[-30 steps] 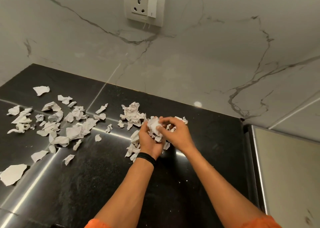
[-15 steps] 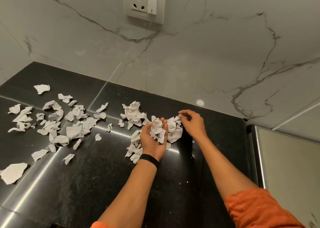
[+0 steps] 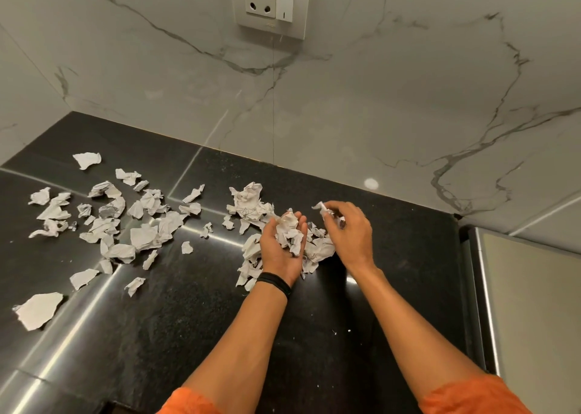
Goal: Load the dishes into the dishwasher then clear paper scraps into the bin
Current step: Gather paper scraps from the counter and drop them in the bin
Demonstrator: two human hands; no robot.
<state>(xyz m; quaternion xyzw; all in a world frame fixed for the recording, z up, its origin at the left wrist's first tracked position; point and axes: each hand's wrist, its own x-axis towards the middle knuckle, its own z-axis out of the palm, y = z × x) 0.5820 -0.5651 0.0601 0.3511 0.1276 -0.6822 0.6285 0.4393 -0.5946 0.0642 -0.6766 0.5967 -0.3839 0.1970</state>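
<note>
While both forearms reach forward from orange sleeves (image 3: 471, 396) over the black counter (image 3: 188, 319), a large torn piece (image 3: 39, 309) lies nearest, at the left edge. A black wristband (image 3: 273, 283) circles the left wrist. Beyond it the left hand (image 3: 279, 253) lies palm up, its grip loose and cupped, fingers nearly straight, carrying a crumpled wad (image 3: 289, 228) of paper. Just to the right, the right hand (image 3: 350, 236) is palm down, its grip closed to a pinch of fingertips on one small white scrap (image 3: 320, 207) lifted above the counter. Under and between the two hands sits a heap (image 3: 320, 248) of paper scraps, resting on the counter and stretching toward the wall. More paper scraps (image 3: 144, 236) are strewn loosely across the left half of the counter, well apart from the hands. A steel-faced surface (image 3: 534, 303) borders the counter on the right. Behind it all rises a veined marble wall (image 3: 377, 114) with a socket plate (image 3: 271, 3) high up.
</note>
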